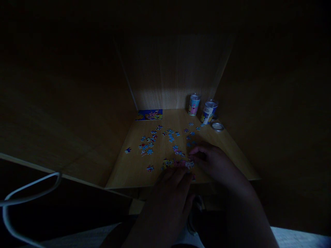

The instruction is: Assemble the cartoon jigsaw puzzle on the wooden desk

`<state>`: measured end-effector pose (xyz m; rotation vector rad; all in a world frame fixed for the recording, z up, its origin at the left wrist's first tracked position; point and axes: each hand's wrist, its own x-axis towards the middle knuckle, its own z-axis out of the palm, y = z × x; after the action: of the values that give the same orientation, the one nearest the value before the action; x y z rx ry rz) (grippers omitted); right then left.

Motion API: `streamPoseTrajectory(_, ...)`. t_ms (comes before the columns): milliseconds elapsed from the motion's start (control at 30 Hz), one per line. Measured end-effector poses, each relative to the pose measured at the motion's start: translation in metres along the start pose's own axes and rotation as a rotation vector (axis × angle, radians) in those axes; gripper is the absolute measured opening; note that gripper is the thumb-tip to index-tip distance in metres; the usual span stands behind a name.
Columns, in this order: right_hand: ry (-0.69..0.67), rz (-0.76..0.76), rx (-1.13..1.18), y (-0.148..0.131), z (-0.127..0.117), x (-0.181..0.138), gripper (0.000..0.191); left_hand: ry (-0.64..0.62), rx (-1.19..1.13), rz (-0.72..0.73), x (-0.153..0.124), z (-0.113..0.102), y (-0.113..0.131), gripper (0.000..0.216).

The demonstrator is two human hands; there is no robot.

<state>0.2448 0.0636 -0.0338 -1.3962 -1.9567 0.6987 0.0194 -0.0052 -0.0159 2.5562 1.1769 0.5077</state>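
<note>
On a small wooden desk (134,168) in a dim alcove lies a short row of joined jigsaw pieces (178,163) near the front edge. My left hand (173,186) rests just below that row, its fingers curled against the pieces. Beside the row's right end my right hand (212,160) has its fingertips pinched on the end piece. Several loose pieces (155,139) are scattered over the middle of the desk.
A picture card (150,114) lies at the back left. Two printed tins (193,104) (209,112) stand at the back right, with a round lid (217,126) next to them. Wooden walls close in both sides. A white cable (28,187) loops at the lower left.
</note>
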Motion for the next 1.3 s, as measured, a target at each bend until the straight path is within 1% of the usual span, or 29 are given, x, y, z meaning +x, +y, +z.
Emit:
streamPoseTrajectory(133, 0.07, 0.03, -0.045, 0.001, -0.001, 0.0, 0.014, -0.019, -0.005, -0.021, 0.0, -0.001, 0.001, 0.05)
streamPoseTrajectory(300, 0.091, 0.037, -0.056, -0.003, 0.002, 0.001, 0.018, -0.016, -0.012, -0.023, 0.0, -0.001, 0.001, 0.051)
streamPoseTrajectory(367, 0.123, 0.005, -0.059, -0.007, 0.007, 0.003, 0.019, -0.018, -0.006, -0.021, 0.0, -0.001, 0.001, 0.05)
streamPoseTrajectory(467, 0.172, -0.087, -0.101, -0.014, 0.018, 0.007, 0.02, -0.028, 0.001, -0.023, 0.001, -0.001, 0.002, 0.049)
streamPoseTrajectory(533, 0.148, -0.137, -0.139, -0.018, 0.023, 0.009, 0.022, -0.033, -0.005, -0.031, 0.001, -0.001, 0.003, 0.052)
streamPoseTrajectory(600, 0.133, -0.146, -0.167, -0.019, 0.025, 0.01, 0.021, -0.041, -0.009, -0.041, 0.001, -0.001, 0.004, 0.055)
streamPoseTrajectory(833, 0.146, -0.06, -0.185, -0.016, 0.021, 0.011, 0.012, -0.078, 0.014, -0.051, -0.005, -0.006, 0.006, 0.053)
streamPoseTrajectory(1067, 0.073, -0.089, -0.14, -0.013, 0.018, 0.009, 0.009, -0.07, 0.027, -0.035, -0.006, -0.006, 0.005, 0.052)
streamPoseTrajectory(1200, 0.072, -0.066, -0.148, -0.012, 0.018, 0.009, 0.005, -0.073, 0.016, -0.049, -0.006, -0.005, 0.005, 0.052)
streamPoseTrajectory(1300, 0.074, -0.033, -0.09, -0.012, 0.018, 0.008, 0.004, -0.068, 0.021, -0.037, -0.006, -0.004, 0.004, 0.052)
